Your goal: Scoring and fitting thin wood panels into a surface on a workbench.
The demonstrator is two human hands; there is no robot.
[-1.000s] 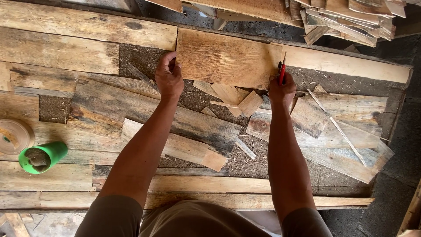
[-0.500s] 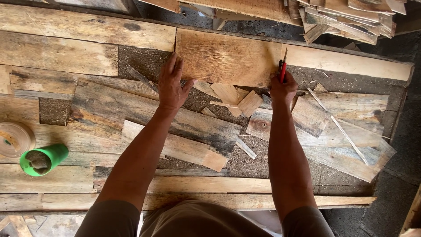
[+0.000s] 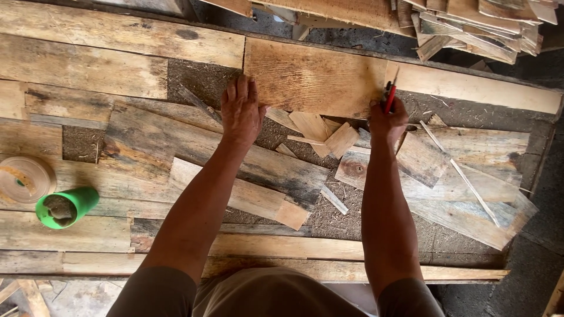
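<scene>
A short, wide wooden board [image 3: 314, 76] lies flat among weathered planks at the far side of the work surface. My left hand [image 3: 241, 111] rests flat with fingers together on the board's lower left corner. My right hand [image 3: 388, 120] grips a red pencil [image 3: 389, 97] whose tip touches the board's lower right edge. Small wood offcuts [image 3: 320, 132] lie between my two hands, just below the board.
A green cup [image 3: 64, 206] lies on its side at the left, beside a roll of tape [image 3: 23, 179]. Loose planks [image 3: 247, 164] and thin strips [image 3: 470, 188] cover the surface. A stack of boards [image 3: 470, 20] sits at the top right.
My left hand has opened from a curled grip at the board's corner to lie flat on it. My right hand with the pencil stays in place.
</scene>
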